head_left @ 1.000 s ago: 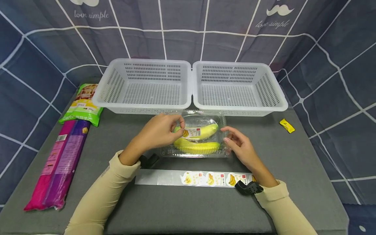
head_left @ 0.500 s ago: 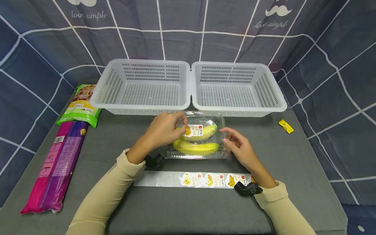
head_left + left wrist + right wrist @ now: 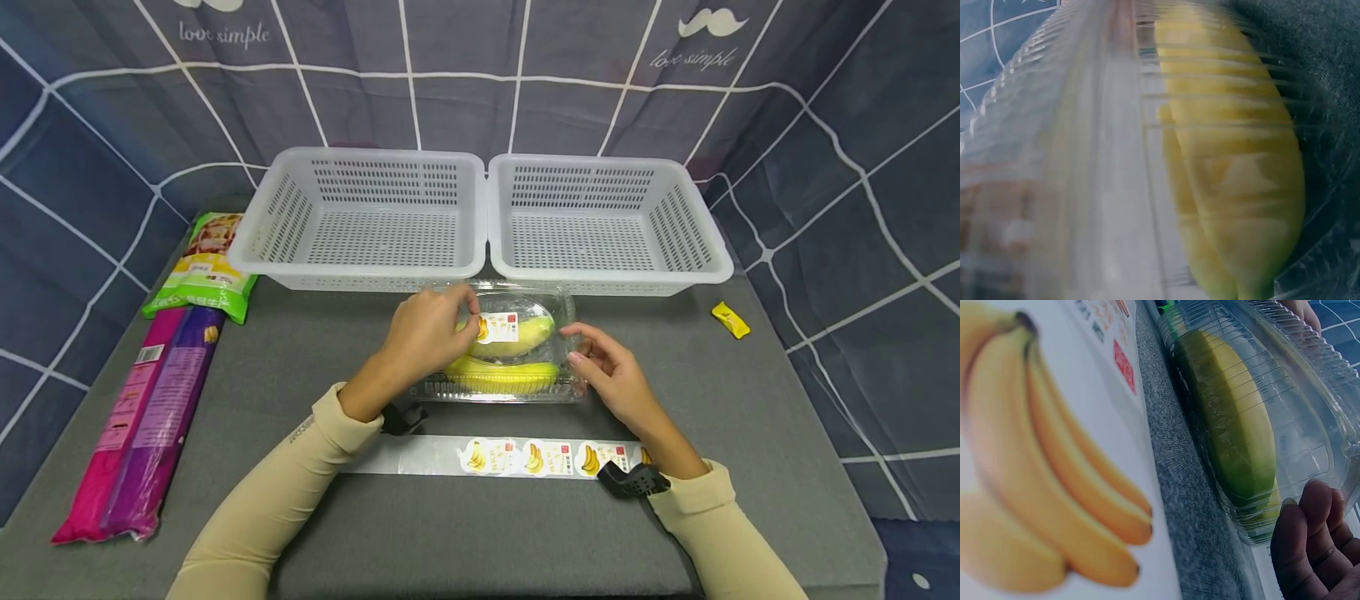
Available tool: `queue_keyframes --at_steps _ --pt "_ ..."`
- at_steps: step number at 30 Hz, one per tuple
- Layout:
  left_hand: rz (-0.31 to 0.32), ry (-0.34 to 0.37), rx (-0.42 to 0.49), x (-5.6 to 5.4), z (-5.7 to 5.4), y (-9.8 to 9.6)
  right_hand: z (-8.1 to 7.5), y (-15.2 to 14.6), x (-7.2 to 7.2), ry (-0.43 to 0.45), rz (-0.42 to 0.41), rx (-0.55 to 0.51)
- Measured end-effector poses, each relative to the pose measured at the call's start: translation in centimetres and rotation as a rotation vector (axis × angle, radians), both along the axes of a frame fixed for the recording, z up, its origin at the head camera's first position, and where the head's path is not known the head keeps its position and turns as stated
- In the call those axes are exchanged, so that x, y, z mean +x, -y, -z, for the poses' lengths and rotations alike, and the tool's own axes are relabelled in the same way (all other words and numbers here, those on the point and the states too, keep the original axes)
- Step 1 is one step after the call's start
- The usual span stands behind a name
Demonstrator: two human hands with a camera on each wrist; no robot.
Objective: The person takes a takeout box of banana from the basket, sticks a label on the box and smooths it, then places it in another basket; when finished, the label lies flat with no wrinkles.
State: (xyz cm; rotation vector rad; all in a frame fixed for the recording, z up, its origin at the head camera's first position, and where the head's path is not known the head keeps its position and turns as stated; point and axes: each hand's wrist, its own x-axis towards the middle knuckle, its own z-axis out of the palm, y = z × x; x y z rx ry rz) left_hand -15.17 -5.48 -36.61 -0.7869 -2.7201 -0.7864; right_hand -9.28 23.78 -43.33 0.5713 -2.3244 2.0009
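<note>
In the head view a clear plastic clamshell box (image 3: 540, 393) lies in front of the baskets, with yellow bananas (image 3: 517, 377) inside. My left hand (image 3: 427, 333) is over the box's left part, thumb and index finger pinching the left end of a white banana sticker (image 3: 501, 327). Whether the sticker touches the lid, I cannot tell. My right hand (image 3: 611, 371) is at the box's right end, fingers loosely bent, tips against its edge. The right wrist view shows those fingertips (image 3: 1317, 499) by the box corner; the left wrist view looks through blurred plastic at a banana (image 3: 1235, 156).
Nearer me lies a backing strip (image 3: 435, 456) with several banana stickers, partly under the right wrist. White baskets (image 3: 360, 271) (image 3: 615, 275) stand behind the box. Pink and purple packets (image 3: 142, 425) and a green bag (image 3: 202, 267) lie left, a small yellow packet (image 3: 731, 320) right.
My left hand has moved slightly right and away from me, taking the sticker with it over the lid. The right hand and the box have barely moved.
</note>
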Motion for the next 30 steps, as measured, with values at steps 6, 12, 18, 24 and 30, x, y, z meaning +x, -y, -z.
queue_keyframes --at_steps 6,12,18,24,30 --pt "-0.004 -0.009 -0.022 0.04 0.07 -0.09 -0.13 -0.01 0.05 0.013 0.001 -0.002" --pt "-0.005 -0.015 -0.049 0.12 0.04 -0.1 -0.15 0.06 0.1 0.018 0.009 0.005" --pt "0.008 0.013 -0.078 0.18 -0.08 -0.08 -0.08 0.11 0.13 0.006 0.004 -0.005" --pt "0.029 0.083 -0.117 0.34 -0.57 0.06 0.06 0.12 0.17 0.011 0.018 0.006" --pt "0.07 0.1 -0.129 0.46 -0.91 0.19 -0.04 0.05 0.14 0.0 0.002 -0.003"
